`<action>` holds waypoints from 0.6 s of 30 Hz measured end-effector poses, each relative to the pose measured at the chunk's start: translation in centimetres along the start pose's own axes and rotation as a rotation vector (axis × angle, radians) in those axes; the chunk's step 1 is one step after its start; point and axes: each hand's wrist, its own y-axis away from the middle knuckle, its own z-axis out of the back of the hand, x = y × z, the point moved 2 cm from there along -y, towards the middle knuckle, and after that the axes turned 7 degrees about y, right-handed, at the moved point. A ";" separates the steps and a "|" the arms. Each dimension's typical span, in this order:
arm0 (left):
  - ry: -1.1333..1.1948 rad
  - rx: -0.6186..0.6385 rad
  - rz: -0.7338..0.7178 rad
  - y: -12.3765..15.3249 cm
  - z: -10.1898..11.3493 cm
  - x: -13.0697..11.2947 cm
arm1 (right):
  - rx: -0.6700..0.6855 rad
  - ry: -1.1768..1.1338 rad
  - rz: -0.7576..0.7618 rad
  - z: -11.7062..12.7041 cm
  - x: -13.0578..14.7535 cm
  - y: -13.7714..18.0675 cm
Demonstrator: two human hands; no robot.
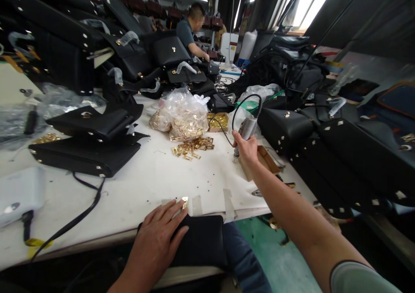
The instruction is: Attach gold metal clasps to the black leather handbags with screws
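My left hand (158, 236) lies flat, fingers stretched, over a black leather bag piece (205, 241) at the table's front edge. By its fingertips sits a small gold metal plate (185, 203). Out to the right, my right hand (247, 149) is wrapped round a grey electric screwdriver (248, 127), which points down with a black cord looping from its top. The tool is held beside a small open cardboard box (267, 159). Loose gold hardware pieces (194, 147) lie in a pile at the middle of the table.
Clear plastic bags of gold parts (188, 117) stand behind the pile, near a tray of small brass pieces (218, 122). Black handbags are stacked left (87, 154) and right (363, 159). A white device (21, 195) with a cord sits at left. Another person (189, 33) works at the back.
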 end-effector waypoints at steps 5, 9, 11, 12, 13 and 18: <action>0.010 0.005 0.021 0.0 0.2 -0.3 | -0.005 0.011 -0.002 0.1 -0.4 0.1; 0.022 -0.002 0.033 0.0 0.3 -0.5 | -0.037 -0.021 0.022 0.6 0.6 0.7; 0.029 -0.001 0.040 -0.1 0.3 -0.6 | -0.039 -0.044 0.019 0.6 1.2 1.0; 0.033 0.000 0.044 -0.1 0.3 -0.7 | -0.033 -0.069 0.010 0.5 1.4 1.2; 0.037 0.001 0.048 -0.1 0.3 -0.7 | -0.029 -0.105 -0.003 0.3 1.6 1.3; 0.051 0.013 0.081 -0.1 0.5 -1.0 | -0.045 -0.200 -0.062 -1.0 1.7 2.2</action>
